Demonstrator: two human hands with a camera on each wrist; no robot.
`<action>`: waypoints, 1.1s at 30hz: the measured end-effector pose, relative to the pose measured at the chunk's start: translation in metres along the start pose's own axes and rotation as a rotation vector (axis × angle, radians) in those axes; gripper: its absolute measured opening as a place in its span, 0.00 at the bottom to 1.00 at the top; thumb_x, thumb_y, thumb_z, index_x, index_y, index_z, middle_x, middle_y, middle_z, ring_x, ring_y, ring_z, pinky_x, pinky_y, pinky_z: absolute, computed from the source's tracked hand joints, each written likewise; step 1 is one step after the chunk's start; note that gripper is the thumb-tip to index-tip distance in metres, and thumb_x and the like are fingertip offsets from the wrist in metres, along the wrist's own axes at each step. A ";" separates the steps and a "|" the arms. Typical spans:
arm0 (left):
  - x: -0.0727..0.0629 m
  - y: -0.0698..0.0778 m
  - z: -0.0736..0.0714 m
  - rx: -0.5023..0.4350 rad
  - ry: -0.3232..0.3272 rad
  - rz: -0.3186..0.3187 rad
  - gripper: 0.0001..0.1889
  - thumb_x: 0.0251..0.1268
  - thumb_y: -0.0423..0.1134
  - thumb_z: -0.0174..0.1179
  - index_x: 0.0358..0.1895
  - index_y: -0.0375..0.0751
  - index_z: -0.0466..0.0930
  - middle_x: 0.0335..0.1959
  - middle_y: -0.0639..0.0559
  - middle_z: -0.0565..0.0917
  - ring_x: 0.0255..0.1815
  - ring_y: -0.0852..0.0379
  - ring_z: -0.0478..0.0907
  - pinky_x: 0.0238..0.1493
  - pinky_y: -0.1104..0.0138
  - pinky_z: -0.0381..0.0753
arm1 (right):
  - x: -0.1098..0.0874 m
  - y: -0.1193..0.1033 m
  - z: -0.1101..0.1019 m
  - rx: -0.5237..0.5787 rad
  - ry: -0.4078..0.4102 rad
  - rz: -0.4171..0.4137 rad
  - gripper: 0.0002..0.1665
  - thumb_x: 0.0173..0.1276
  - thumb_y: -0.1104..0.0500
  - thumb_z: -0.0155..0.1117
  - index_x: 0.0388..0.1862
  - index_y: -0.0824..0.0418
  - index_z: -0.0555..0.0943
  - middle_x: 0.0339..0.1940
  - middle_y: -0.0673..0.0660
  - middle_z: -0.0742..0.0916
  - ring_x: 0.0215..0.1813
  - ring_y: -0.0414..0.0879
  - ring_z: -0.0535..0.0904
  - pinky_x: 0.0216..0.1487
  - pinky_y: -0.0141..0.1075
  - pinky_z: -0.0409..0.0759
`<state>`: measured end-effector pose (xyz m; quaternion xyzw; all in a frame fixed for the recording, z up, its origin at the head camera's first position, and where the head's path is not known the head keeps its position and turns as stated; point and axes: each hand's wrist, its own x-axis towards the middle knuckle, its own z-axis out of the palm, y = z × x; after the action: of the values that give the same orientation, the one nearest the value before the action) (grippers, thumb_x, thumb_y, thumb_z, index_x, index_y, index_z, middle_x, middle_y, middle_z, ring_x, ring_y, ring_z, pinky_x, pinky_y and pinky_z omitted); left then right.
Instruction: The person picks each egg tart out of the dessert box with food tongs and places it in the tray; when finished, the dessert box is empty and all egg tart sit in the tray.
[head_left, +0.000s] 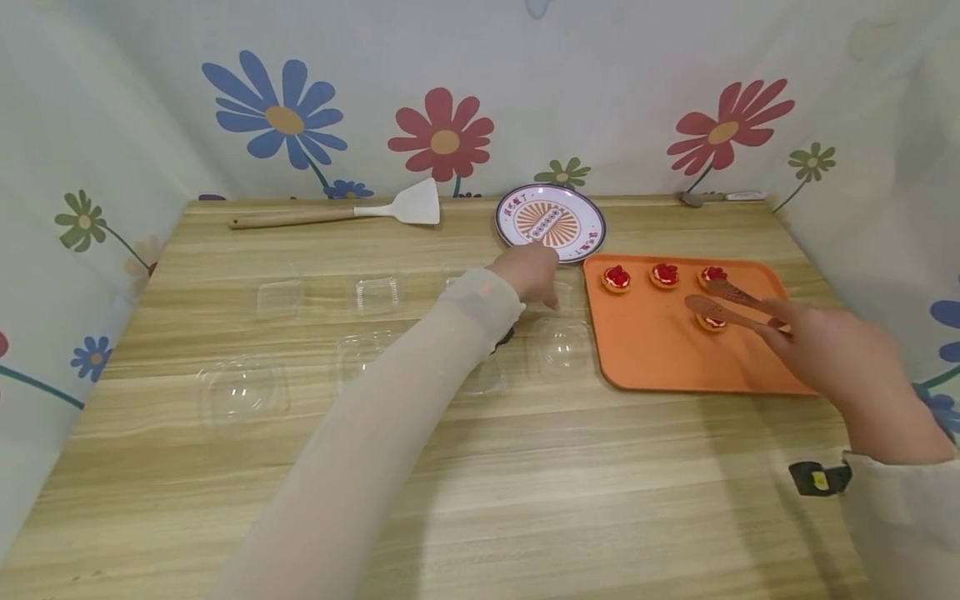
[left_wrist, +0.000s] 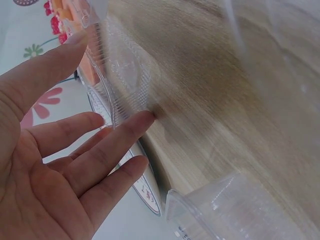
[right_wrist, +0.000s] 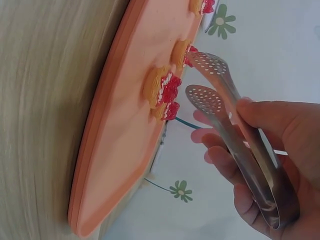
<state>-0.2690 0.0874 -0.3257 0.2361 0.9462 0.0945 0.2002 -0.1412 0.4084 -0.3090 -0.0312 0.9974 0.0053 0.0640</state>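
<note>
My left hand (head_left: pixel 531 271) reaches over a clear plastic container (left_wrist: pixel 125 75), its thumb at one end of the rim and fingertips at the other, fingers spread and fairly straight. My right hand (head_left: pixel 843 354) holds metal tongs (right_wrist: pixel 240 145) with perforated ends, the two arms apart. Those ends hang over an orange tray (head_left: pixel 652 358) and overlap the nearest tart (head_left: pixel 710 322) in the head view. In the right wrist view they stand apart from the red-topped tart (right_wrist: pixel 162 89). More tarts, one of them a tart (head_left: pixel 617 278) at the left, sit along the tray's far side.
Several clear clamshell containers stand left of the tray, including a container (head_left: pixel 243 390) at the far left. Behind them lie a white spatula (head_left: pixel 415 204) with a wooden handle and a round patterned plate (head_left: pixel 512 225). A small utensil (head_left: pixel 693 200) lies at the back right.
</note>
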 end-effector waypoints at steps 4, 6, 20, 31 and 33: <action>0.001 -0.001 0.002 -0.012 -0.002 -0.008 0.25 0.59 0.49 0.71 0.54 0.40 0.77 0.53 0.48 0.78 0.52 0.53 0.76 0.59 0.60 0.74 | -0.001 -0.006 -0.001 0.089 0.006 -0.036 0.30 0.72 0.54 0.63 0.66 0.71 0.71 0.40 0.70 0.86 0.33 0.58 0.82 0.26 0.49 0.79; 0.001 -0.001 0.003 -0.008 0.000 -0.009 0.24 0.59 0.49 0.71 0.54 0.40 0.78 0.53 0.49 0.79 0.51 0.53 0.76 0.58 0.60 0.75 | -0.001 -0.012 0.000 0.162 0.009 -0.065 0.33 0.72 0.52 0.63 0.67 0.72 0.71 0.42 0.70 0.86 0.36 0.59 0.82 0.28 0.49 0.80; 0.000 -0.001 0.004 -0.003 0.021 -0.004 0.25 0.56 0.50 0.73 0.52 0.41 0.78 0.50 0.50 0.80 0.49 0.54 0.76 0.56 0.60 0.76 | -0.027 -0.058 0.018 0.367 0.189 -0.551 0.20 0.52 0.64 0.78 0.45 0.56 0.87 0.32 0.34 0.84 0.33 0.32 0.79 0.33 0.31 0.77; -0.005 -0.002 0.000 -0.008 0.034 -0.014 0.25 0.56 0.51 0.73 0.51 0.40 0.78 0.51 0.49 0.80 0.51 0.53 0.76 0.56 0.59 0.76 | -0.036 -0.079 0.037 0.400 0.121 -0.655 0.19 0.50 0.65 0.76 0.44 0.57 0.87 0.33 0.39 0.86 0.33 0.34 0.79 0.32 0.34 0.79; -0.004 -0.002 0.000 -0.005 0.029 -0.014 0.25 0.56 0.51 0.73 0.51 0.40 0.78 0.50 0.50 0.80 0.51 0.53 0.76 0.56 0.59 0.76 | -0.036 -0.080 0.040 0.403 0.095 -0.636 0.18 0.51 0.64 0.76 0.44 0.57 0.87 0.33 0.39 0.86 0.34 0.34 0.79 0.33 0.34 0.79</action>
<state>-0.2667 0.0837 -0.3249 0.2276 0.9503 0.0990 0.1878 -0.0954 0.3309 -0.3443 -0.3263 0.9209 -0.2124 0.0212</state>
